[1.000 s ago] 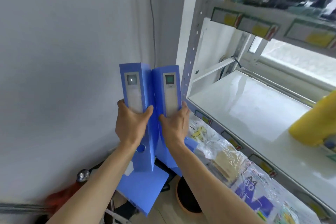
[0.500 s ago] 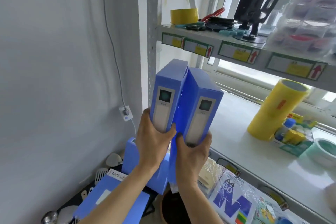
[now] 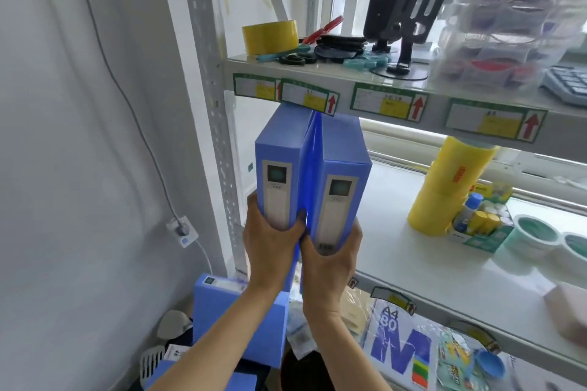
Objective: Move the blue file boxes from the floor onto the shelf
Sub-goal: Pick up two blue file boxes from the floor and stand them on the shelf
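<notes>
In the head view, two blue file boxes are held upright side by side, spines toward the camera, at the left end of the white shelf [image 3: 413, 251], beside the perforated upright post [image 3: 219, 149]. The left file box [image 3: 279, 165] is clasped near its lower end by the left hand [image 3: 270, 244], thumb wrapped onto the spine; the right file box [image 3: 340, 187] is gripped the same way by the right hand [image 3: 330, 260]. The boxes touch along their inner faces and their tops are seen just under the labelled edge of the upper shelf [image 3: 381, 86].

The boxes are judged stiff, smooth-skinned plastic and fairly light, perhaps empty. A grip low on the spines is judged workable, though the slick faces may slide against each other. More blue boxes [image 3: 222, 305] are seen below on the floor, and a yellow roll [image 3: 444, 190] stands well to the right.
</notes>
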